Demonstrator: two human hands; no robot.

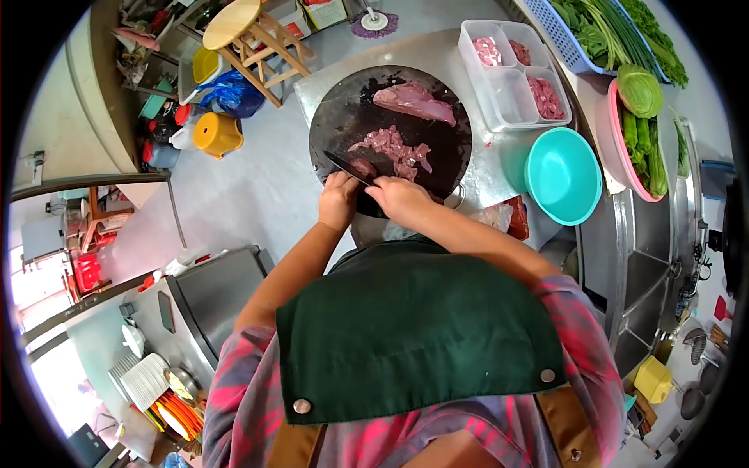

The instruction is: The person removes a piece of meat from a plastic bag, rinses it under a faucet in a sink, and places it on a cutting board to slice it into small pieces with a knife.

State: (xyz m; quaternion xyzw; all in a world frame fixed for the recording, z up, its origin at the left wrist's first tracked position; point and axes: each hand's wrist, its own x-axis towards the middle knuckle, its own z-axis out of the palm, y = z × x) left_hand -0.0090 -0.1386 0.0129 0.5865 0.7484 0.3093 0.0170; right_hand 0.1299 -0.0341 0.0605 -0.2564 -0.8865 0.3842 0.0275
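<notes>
A round dark cutting board (pixel 335 117) lies on the metal table. My right hand (pixel 402 200) is closed round the handle of a knife (pixel 343 165), whose blade points up and left across the board's lower left part. Beside it, my left hand (pixel 337 199) has its fingers bent together at the board's edge, near a small piece of meat (pixel 363 167) by the blade; what those fingers hold is hidden. Sliced meat (pixel 394 148) is heaped in the middle of the board. Farther back lies a large uncut piece of meat (pixel 413 103).
At the right stand a clear divided container (pixel 511 95) with cut meat in three compartments, a turquoise bowl (pixel 563 176), a pink basin (pixel 616 148) of vegetables and a blue basket (pixel 563 39) of greens. A wooden stool (pixel 232 23) and a yellow stool (pixel 218 134) stand on the floor.
</notes>
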